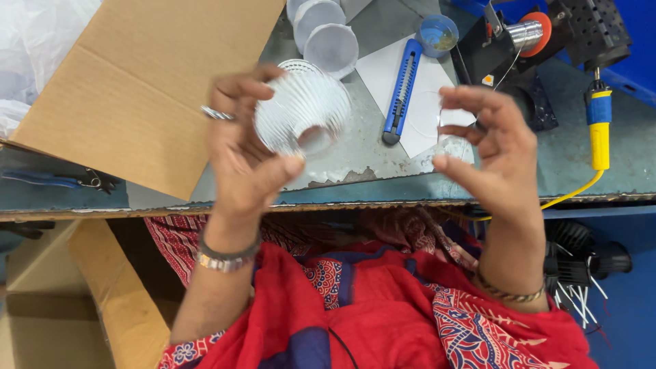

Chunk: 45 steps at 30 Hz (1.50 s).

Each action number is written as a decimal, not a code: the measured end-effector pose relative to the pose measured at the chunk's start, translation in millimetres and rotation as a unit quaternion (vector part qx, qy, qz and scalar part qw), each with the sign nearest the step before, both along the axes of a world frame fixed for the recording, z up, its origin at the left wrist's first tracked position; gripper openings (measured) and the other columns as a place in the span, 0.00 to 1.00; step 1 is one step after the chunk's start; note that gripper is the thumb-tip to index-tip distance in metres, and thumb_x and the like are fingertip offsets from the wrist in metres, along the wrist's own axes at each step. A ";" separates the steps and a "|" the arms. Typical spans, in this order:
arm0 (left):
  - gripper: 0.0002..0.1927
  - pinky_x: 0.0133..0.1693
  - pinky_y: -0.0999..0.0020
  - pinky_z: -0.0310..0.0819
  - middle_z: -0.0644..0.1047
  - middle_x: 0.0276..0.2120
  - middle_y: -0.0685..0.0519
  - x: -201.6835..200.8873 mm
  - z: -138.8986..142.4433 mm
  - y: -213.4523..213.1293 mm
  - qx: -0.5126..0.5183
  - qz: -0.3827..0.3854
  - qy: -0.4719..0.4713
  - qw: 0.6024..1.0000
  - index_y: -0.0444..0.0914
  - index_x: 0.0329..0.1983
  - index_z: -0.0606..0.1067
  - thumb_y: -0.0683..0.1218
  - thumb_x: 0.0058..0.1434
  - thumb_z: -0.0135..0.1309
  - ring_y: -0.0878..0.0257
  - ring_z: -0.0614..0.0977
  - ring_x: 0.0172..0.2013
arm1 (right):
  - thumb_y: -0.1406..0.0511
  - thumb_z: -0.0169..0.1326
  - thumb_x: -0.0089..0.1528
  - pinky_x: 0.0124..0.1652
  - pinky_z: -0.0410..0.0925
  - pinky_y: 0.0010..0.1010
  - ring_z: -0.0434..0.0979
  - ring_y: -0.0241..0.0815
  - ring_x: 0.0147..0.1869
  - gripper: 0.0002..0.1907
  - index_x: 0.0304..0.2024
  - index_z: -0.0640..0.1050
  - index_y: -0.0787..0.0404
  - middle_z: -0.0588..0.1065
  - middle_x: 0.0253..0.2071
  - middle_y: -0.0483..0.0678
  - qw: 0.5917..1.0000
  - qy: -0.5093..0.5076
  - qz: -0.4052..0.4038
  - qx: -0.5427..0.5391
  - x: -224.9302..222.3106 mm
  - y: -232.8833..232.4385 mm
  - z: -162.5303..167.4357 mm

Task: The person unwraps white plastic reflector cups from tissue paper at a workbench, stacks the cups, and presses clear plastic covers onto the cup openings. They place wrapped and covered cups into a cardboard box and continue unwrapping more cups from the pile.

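From here I see a plain brown cardboard flap [137, 89] at the far left of the surface [362, 154]. My left hand [239, 150] has its grip closed around a white ribbed cup [301, 113]: light, thin, probably crushable, best held by its rim. My right hand [495, 147] pinches a small clear disc [452, 133], slippery-looking.

Brown cardboard box flap [147, 82] lying on surface [581, 154], upper left. Second open brown cardboard box [61, 301] below surface edge, lower left.
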<state>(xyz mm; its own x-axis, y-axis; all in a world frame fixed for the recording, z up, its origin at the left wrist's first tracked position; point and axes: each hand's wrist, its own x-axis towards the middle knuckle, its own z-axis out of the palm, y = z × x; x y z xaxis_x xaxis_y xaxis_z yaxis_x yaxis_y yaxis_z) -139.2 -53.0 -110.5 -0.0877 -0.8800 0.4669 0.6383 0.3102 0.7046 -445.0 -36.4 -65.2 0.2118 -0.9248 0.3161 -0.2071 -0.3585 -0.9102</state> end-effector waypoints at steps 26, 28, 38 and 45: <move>0.38 0.53 0.66 0.80 0.78 0.55 0.45 -46.1 -55.8 42.7 0.161 -0.206 -0.043 0.964 0.32 0.72 0.65 0.40 0.60 0.67 0.61 0.81 0.52 | 0.71 0.69 0.54 0.73 0.61 0.42 0.65 0.51 0.77 0.39 0.66 0.69 0.60 0.67 0.70 0.58 0.983 0.032 0.177 -0.040 25.7 30.5 -27.5; 0.38 0.43 0.67 0.83 0.80 0.50 0.42 -46.2 -55.8 41.9 0.184 -0.206 -0.040 0.960 0.31 0.72 0.66 0.44 0.61 0.67 0.61 0.84 0.41 | 0.69 0.70 0.54 0.72 0.62 0.42 0.67 0.51 0.76 0.38 0.65 0.69 0.60 0.68 0.69 0.57 0.982 0.056 0.171 -0.063 27.8 30.9 -26.1; 0.38 0.36 0.71 0.84 0.78 0.51 0.48 -50.0 -57.1 38.6 0.175 -0.199 -0.052 0.963 0.30 0.69 0.67 0.52 0.60 0.68 0.64 0.83 0.42 | 0.66 0.70 0.54 0.70 0.65 0.43 0.70 0.53 0.73 0.35 0.62 0.71 0.61 0.71 0.65 0.57 0.975 0.130 0.141 -0.114 37.4 30.5 -22.0; 0.38 0.37 0.71 0.83 0.78 0.50 0.47 -50.8 -56.9 38.6 0.174 -0.205 -0.038 0.962 0.29 0.68 0.68 0.52 0.61 0.68 0.64 0.83 0.42 | 0.65 0.71 0.53 0.69 0.66 0.43 0.72 0.53 0.71 0.36 0.62 0.71 0.60 0.71 0.65 0.57 0.972 0.145 0.131 -0.133 38.3 31.5 -22.2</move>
